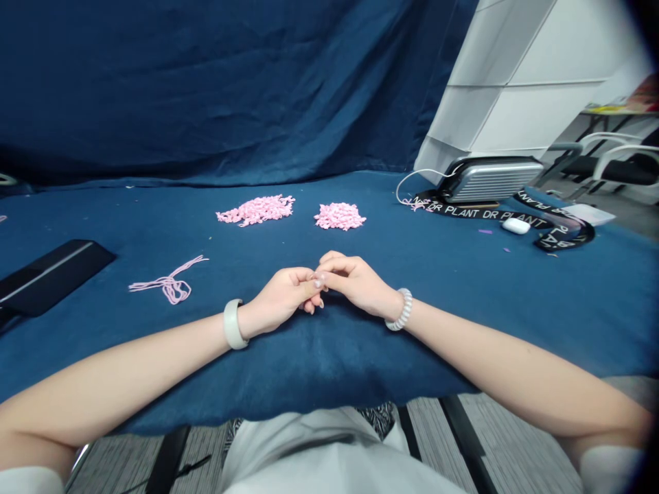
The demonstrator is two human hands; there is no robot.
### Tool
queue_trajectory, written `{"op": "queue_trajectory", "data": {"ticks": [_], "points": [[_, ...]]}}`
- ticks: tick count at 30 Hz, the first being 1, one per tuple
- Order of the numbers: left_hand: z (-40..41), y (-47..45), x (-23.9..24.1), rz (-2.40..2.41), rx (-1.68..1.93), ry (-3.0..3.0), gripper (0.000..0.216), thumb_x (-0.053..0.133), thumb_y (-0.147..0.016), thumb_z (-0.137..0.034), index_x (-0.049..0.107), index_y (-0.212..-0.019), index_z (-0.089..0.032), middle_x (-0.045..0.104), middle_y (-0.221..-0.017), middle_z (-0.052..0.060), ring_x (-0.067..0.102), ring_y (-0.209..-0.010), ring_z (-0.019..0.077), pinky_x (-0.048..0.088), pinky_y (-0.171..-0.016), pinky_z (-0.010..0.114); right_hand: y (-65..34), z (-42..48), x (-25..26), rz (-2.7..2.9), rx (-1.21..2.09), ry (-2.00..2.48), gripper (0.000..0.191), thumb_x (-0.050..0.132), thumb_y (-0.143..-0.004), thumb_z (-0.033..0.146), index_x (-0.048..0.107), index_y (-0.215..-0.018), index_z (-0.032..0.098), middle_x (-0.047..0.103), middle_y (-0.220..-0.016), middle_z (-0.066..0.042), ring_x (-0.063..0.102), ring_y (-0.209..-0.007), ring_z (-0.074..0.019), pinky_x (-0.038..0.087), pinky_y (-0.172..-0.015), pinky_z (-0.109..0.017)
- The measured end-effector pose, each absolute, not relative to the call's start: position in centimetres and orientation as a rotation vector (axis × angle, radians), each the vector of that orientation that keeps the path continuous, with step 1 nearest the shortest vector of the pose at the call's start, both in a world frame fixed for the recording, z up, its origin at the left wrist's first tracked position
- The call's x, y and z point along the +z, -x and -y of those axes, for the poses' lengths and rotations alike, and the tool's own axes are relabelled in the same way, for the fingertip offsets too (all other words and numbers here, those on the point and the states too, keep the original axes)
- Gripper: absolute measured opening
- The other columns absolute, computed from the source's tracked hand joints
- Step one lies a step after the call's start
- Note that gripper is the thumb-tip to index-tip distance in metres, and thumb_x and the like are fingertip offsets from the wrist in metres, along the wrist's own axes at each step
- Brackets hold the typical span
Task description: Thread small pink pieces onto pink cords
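Note:
My left hand [281,296] and my right hand [357,283] meet above the front of the blue cloth. Both are closed, with thumbs and fingertips pinched together at one spot. Whatever they hold there is hidden or too small to make out. Beyond them lie two heaps of small pink pieces: a wider pink heap [257,210] to the left and a rounder pink heap [340,215] to the right. A loose bundle of pink-lilac strings [169,283] rests on the cloth left of my left hand.
At the left edge sits a flat black object [56,274] with a pale stripe. To the back right are a silver ribbed case [494,182] with a white cable, a lettered black lanyard [463,213] and a small white earbud case [515,226]. The blue-covered table [463,288] ends near my lap.

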State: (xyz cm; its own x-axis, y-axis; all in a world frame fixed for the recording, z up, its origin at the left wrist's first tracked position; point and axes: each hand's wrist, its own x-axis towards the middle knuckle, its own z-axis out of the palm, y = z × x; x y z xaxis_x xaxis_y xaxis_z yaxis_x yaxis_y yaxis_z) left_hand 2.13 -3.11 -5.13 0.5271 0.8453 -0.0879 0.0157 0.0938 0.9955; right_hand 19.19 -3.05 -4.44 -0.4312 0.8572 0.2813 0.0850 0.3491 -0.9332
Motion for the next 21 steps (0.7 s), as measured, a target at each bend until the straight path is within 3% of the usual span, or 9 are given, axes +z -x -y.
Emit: {"op": "queue_trajectory", "data": {"ticks": [10,21], "points": [[2.9,-2.5,-4.9,-0.853,0.758,-1.242,0.027,0.067,-0.075,-0.036,0.055,-0.070,-0.013,0.062,-0.065,0.002,0.054,-0.051,0.0068,0.041,-0.050,0.018,-18.2,3.3,-5.3,1.716,0.738,1.036,0.020,0.052,-0.084,0.025,0.055,-0.066,0.017,0.051,-0.077,-0.001,0.050,-0.073,-0.0112,0.041,-0.069,-0.025],[3.1,-2.5,-4.8,-0.805,0.772,-1.206,0.023,0.065,-0.077,-0.031,0.054,-0.069,-0.013,0.061,-0.062,0.001,0.055,-0.053,0.0071,0.042,-0.054,0.018,-18.0,3.2,-5.6,1.714,0.748,1.031,0.024,0.041,-0.090,0.029,0.047,-0.070,0.018,0.050,-0.080,-0.002,0.049,-0.077,-0.0122,0.041,-0.074,-0.027]]}}
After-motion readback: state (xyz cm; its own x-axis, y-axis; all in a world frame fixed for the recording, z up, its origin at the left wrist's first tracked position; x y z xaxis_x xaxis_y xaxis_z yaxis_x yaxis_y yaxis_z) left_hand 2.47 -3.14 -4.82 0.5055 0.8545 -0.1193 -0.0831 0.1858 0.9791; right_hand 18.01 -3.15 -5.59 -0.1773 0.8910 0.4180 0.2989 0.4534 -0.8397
